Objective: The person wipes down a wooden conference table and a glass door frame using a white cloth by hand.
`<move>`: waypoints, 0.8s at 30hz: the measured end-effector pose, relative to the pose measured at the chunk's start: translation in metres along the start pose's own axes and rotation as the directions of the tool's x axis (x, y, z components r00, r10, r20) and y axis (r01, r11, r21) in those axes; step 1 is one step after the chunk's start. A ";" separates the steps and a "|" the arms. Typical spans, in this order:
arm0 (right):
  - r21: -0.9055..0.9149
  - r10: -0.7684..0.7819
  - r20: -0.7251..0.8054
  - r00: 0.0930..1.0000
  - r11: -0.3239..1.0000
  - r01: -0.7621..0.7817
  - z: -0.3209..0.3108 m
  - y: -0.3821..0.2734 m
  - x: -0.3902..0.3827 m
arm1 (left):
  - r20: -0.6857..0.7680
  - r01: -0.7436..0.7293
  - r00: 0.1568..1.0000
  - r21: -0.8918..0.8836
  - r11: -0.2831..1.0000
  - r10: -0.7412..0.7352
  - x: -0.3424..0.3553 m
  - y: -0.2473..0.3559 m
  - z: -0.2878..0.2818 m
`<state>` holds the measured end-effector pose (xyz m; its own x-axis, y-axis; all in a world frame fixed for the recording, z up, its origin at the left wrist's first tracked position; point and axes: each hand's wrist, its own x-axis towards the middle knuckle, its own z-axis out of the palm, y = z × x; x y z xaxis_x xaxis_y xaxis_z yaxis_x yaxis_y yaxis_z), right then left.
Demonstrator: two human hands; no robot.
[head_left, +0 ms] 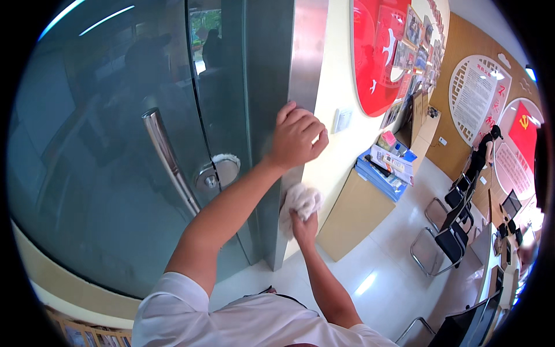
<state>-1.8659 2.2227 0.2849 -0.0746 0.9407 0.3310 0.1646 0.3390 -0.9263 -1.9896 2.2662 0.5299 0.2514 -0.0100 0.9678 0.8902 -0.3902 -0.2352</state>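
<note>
Pale floor tiles [370,263] ran back through the room, and a steel door frame [306,34] stood right in front of you, with a cream wall [335,58] meeting its right edge. Your white cloth [305,198] was bunched low on that frame, at the edge beside the wall. Your right hand [305,226] gripped the cloth from below, its thumb against the folds and its other fingers mostly hidden. At twelve o'clock from the cloth, your left hand [298,139] was half closed, fingers loosely curled in front of the frame; whether they touched the steel could not be told.

At ten o'clock, just past your left forearm, a round metal lock [208,178] sat on the glass door [104,144], and farther out that way a long metal handle [166,153] slanted down behind your arm. At one o'clock, a white wall switch [342,120] sat near the frame, with a big red panel [370,75] above it. Close by at four o'clock stood a wooden cabinet [347,226]; on its top, at two o'clock, lay blue folders [373,178] under some papers [393,162]. Farther off, between three and four o'clock, stood a black chair [452,242] with bent metal legs. Well apart, between two and three o'clock, a person [481,156] in dark clothes stood near the far wall.
</note>
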 end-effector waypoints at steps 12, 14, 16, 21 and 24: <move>0.057 -0.057 -0.102 0.993 0.996 0.063 0.002 -0.035 0.019 | 0.526 0.025 0.848 0.087 0.996 -0.067 -0.053 0.033 -0.003; 0.109 0.065 -0.067 0.996 0.992 -0.058 0.005 -0.020 0.013 | 0.646 0.022 0.760 0.090 0.996 -0.075 -0.071 0.040 -0.002; 0.159 0.134 -0.054 0.989 0.979 -0.124 0.003 -0.013 0.016 | 0.670 0.012 0.740 0.078 0.997 -0.061 -0.082 0.042 0.003; 0.281 0.121 -0.129 0.984 0.956 -0.081 -0.001 -0.030 0.038 | 0.590 0.124 0.802 -0.011 0.992 -0.094 -0.085 0.048 0.020; 0.259 0.081 -0.180 0.980 0.965 -0.032 0.005 -0.025 0.043 | 0.548 0.134 0.831 -0.026 0.991 -0.098 -0.088 0.050 0.025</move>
<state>-1.8785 2.2545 0.3218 0.1171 0.9523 0.2819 -0.0937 0.2932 -0.9515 -1.9579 2.2705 0.4307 0.3302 0.5346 0.7779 0.9055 -0.4121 -0.1012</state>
